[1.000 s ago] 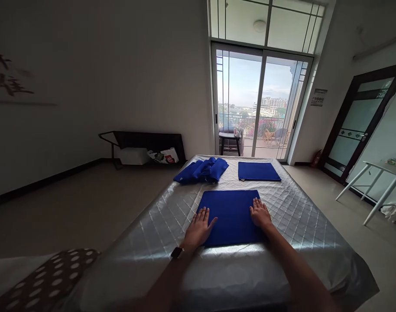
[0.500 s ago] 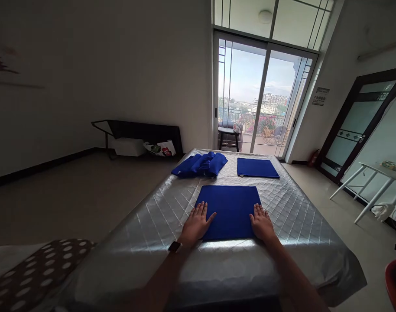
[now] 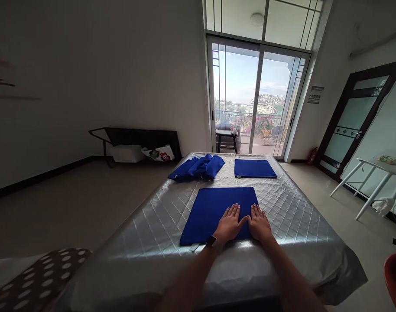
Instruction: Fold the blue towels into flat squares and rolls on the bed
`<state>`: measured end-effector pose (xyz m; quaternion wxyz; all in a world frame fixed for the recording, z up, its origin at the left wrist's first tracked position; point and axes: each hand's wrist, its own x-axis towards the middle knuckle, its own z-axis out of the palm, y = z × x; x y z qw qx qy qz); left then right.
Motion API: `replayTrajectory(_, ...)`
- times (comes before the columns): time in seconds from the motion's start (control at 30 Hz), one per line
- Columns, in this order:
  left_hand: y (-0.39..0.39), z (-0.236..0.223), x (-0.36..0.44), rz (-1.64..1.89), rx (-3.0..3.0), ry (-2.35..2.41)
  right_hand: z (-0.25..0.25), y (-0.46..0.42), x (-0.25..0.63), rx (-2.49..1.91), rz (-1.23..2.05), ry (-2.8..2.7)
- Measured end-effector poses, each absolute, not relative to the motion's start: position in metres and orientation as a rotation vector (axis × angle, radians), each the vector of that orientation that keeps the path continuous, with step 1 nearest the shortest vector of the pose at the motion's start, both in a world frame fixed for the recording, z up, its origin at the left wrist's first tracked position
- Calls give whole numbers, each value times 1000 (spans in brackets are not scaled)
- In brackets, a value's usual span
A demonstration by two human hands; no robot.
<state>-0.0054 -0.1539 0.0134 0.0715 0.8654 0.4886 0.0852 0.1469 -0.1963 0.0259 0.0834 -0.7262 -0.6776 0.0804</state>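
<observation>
A flat blue cloth piece (image 3: 207,212), like a cushion cover, lies on the silver quilted table cover (image 3: 146,225) before me. A small white tag pokes out at its near left edge. My left hand (image 3: 229,223), with a dark watch on the wrist, rests palm down on the right half of the cloth, fingers stretched out. Beside it, my right hand (image 3: 259,223) lies flat along the cloth's right edge, thumbs nearly touching. Farther back, a second flat blue cloth piece (image 3: 255,168) lies at the right. A crumpled heap of blue cloth (image 3: 199,167) sits at the left.
Glass sliding doors (image 3: 256,104) stand beyond the table. At the right are a white table (image 3: 380,166) and part of a red chair (image 3: 394,277). A brown polka-dot cloth (image 3: 51,273) lies at lower left; a low black frame (image 3: 142,141) stands by the left wall.
My left hand has moved right across the cloth, from its left edge to beside my right hand. My right hand stays near the right edge. The view has shifted slightly.
</observation>
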Motion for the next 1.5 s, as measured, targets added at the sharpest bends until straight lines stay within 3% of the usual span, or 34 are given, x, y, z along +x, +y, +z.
replayTrajectory(0.47, -138, -12, -156, 268, 2355, 1999, 32, -198, 146, -2183, 241, -2026)
replayTrajectory(0.93, -138, -13, -153, 398, 2349, 2041, 22, -216, 146, -2209, 243, -2069)
replayTrajectory(1.03, -147, -4, -123, 476, 2396, 2018, 21, -215, 145, -2192, 247, -2063)
replayTrajectory(1.3, -178, -8, -2, 427, 2751, 1398, 27, -218, 143, -2187, 295, -2053)
replayTrajectory(1.5, -173, -15, -38, 315, 2688, 1641, 29, -219, 141, -2171, 330, -2035)
